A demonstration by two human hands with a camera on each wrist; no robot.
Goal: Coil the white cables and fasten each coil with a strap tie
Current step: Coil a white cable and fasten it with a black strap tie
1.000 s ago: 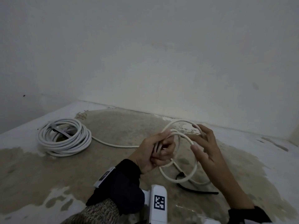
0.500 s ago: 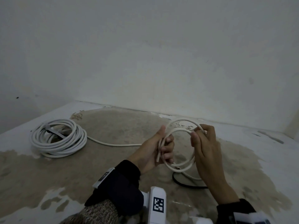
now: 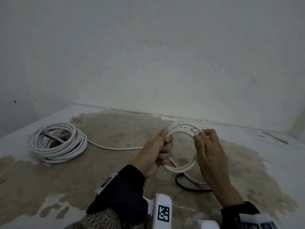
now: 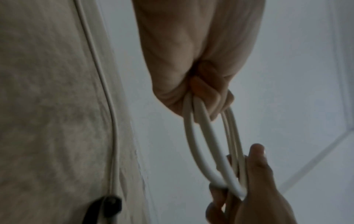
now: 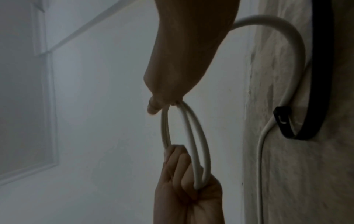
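The left hand [image 3: 155, 152] has its fingers curled tight around one side of a small coil [image 3: 181, 168] of smooth, round white cable, held up above the floor [image 3: 115, 162]. The right hand [image 3: 209, 154] pinches the opposite side of the same loops between thumb and fingertips. From the coil a single strand trails down to the floor and runs left to a larger coil [image 3: 57, 142] of the same white cable, which lies flat and is crossed by a grey strap [image 3: 55, 138]. A black strap tie [image 3: 188, 187], flat and curved, lies on the floor just below the hands, beside the trailing strand. The floor is rough and mottled brown where its pale coating has worn away. A white block [image 3: 163, 210] near the left wrist carries a black-and-white square code marker; no readable writing shows.
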